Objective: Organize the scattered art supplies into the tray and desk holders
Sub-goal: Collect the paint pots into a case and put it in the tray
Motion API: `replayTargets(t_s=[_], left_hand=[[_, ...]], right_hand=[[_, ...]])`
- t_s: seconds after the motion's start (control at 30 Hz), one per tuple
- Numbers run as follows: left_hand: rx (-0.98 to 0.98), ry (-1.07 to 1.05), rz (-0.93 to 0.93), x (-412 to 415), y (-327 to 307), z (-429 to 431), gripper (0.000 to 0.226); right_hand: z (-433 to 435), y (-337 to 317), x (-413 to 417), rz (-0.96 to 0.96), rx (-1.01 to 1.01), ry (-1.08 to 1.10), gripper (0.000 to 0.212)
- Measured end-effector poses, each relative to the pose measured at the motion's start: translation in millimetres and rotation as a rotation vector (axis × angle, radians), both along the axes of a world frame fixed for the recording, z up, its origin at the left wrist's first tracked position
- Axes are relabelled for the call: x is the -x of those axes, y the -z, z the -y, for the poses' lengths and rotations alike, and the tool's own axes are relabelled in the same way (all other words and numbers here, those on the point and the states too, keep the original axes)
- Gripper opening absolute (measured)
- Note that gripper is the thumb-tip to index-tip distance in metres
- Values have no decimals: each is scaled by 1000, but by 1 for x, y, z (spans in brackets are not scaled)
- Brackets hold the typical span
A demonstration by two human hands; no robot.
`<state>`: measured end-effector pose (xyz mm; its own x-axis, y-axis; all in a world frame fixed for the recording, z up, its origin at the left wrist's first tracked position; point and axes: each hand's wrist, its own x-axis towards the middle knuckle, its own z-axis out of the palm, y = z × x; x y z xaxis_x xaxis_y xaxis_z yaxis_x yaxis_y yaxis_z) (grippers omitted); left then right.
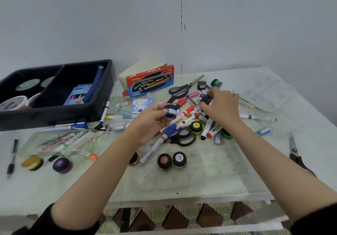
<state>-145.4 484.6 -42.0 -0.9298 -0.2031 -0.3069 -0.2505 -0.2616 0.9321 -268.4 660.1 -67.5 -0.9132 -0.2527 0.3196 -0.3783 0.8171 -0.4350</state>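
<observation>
Left hand [151,120] pinching blue paint jar [170,112]; right hand [221,105] gripping dark jar [205,99] above marker pile [189,109]. Risk: loose grip dropping jar, sending markers rolling off table [200,180].

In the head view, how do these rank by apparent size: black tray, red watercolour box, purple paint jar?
Largest to smallest:
1. black tray
2. red watercolour box
3. purple paint jar, smallest although nearest the camera
</observation>
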Motion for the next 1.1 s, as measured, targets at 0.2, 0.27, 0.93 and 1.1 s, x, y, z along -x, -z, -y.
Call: replayTargets(t_s=[0.2,0.27,0.93,1.1], left_hand=[[408,196,-108,-70,6,-3,35],[600,307,-172,-91,11,-5,38],[1138,253,-286,-125,47,-7,31],[1103,218,-288,-128,52,-10,31]], right_hand=[[-7,-22,-71,32,285,-353,38],[-14,-18,-94,75,251,-463,43],[-34,20,-161,195,-22,-607,35],[-31,24,-166,369,232,-501,31]])
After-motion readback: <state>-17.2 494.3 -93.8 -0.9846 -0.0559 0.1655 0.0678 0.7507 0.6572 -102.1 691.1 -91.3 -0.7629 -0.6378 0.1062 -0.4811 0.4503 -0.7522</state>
